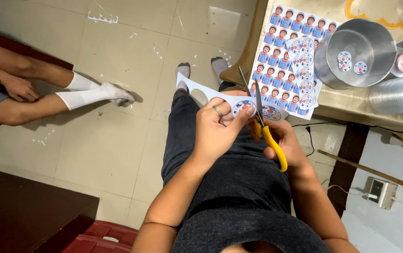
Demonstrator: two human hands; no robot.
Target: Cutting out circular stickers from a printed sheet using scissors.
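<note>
My left hand [218, 129], a ring on one finger, pinches a white paper strip [201, 91] with round holes cut out of it and round printed pictures at its near end. My right hand [283, 140] grips yellow-handled scissors [262, 124]; their blades point up across the strip beside a round picture. Both hands sit over my lap in dark clothes.
A table [351, 105] at the right carries a printed sheet of small pictures [281, 42], a metal bowl [363, 47] with cut circles, and stacked clear cups [398, 93]. Another person's legs in white socks [89, 93] stretch across the tiled floor at left. Paper scraps litter the floor.
</note>
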